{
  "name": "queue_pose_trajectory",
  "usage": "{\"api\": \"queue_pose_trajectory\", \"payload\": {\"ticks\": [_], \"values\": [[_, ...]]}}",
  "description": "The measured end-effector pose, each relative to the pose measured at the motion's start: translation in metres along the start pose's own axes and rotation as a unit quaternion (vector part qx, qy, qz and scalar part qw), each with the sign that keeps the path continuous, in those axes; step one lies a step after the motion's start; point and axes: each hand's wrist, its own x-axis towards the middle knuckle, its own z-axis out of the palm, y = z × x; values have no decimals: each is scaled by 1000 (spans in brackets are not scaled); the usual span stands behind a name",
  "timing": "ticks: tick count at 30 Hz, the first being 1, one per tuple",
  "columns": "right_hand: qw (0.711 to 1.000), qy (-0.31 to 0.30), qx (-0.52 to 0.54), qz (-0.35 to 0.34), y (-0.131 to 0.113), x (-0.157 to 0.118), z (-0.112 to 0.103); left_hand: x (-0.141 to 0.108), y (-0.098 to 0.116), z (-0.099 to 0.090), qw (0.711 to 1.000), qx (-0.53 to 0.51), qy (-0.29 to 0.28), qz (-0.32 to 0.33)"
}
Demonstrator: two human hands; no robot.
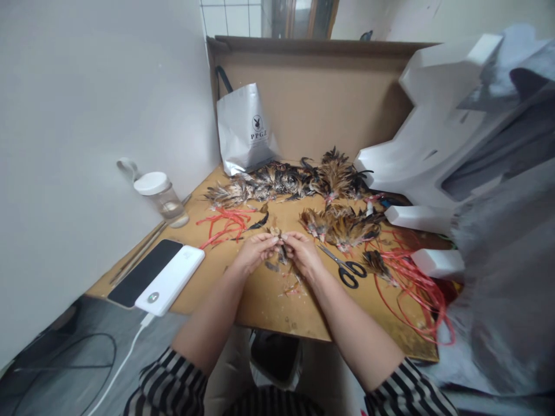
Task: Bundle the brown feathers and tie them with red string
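My left hand (261, 249) and my right hand (300, 252) meet over the middle of the table (243, 289). Between their pinched fingertips is a small tuft of brown and dark feathers (281, 252), partly hidden by the fingers. Loose feather scraps and pink bits (293, 286) lie just below. Black-handled scissors (346, 268) rest to the right of my right hand. Behind it lies a heap of brown feather bundles (340, 224). Red plastic ties (223, 224) are spread out beyond my left hand, beside a dark feather (259, 222).
A long row of feathers (281, 182) lines the back, before a silver bag (245, 127). At left stand a lidded jar (160, 196), a phone (145, 271) and a white power bank (171, 280). Red strips (416, 277) and white foam (433, 133) fill the right side.
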Motion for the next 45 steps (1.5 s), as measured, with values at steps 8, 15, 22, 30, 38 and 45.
{"api": "queue_pose_trajectory", "payload": {"ticks": [8,15,22,30,38,45], "values": [[1000,-5,-24,0,4,-1,4,1,0,1,999,-52,7,5],[993,-97,54,32,-9,-3,-1,1,2,-1,995,-92,-14,-21],[997,-80,-7,16,-6,-2,0,1,1,-2,995,-90,-25,-39],[982,-24,-166,-90,-11,-1,-5,-1,3,-5,1000,6,-3,-13],[970,-34,-218,-106,-15,-6,-3,-3,4,0,996,82,-11,-24],[964,-16,-243,-104,-13,-5,-2,-2,2,0,993,117,-3,-13]]}}
